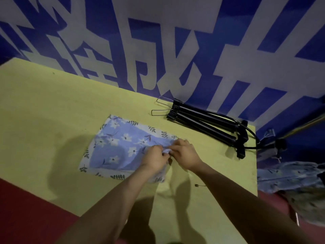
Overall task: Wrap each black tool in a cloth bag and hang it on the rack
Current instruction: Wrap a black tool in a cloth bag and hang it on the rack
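Note:
A blue cloth bag with white flowers and a leafy border lies flat on the yellow table. My left hand and my right hand meet at the bag's right end, both pinching bunched fabric there. Whether a tool is inside the bag is hidden. A bundle of several black tools with wire loops at one end lies at the table's far right, apart from my hands.
A blue and white wall rises behind the table. A small dark pin-like item lies near the right edge. Patterned cloth hangs or piles right of the table, on a thin stand. Red floor shows lower left.

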